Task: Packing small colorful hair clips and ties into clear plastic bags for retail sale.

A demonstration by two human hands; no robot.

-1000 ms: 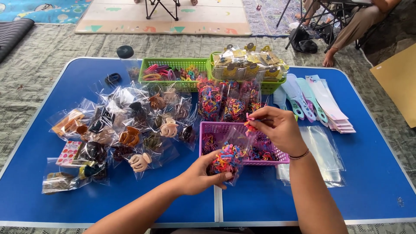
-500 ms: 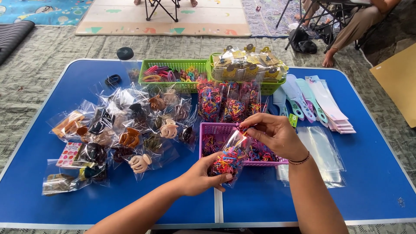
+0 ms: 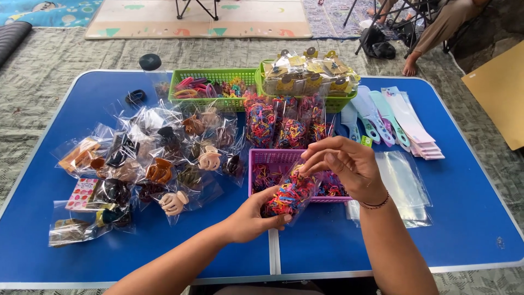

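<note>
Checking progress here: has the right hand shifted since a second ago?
Yes. The right hand has come down slightly left, from over the purple basket, to the bag of bands.

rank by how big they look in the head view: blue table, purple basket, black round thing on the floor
1. blue table, largest by far
2. purple basket
3. black round thing, smallest, though it lies farther from the camera

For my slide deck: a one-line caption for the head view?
Two hands hold a clear bag of colourful hair elastics over a purple basket on a blue table.
</note>
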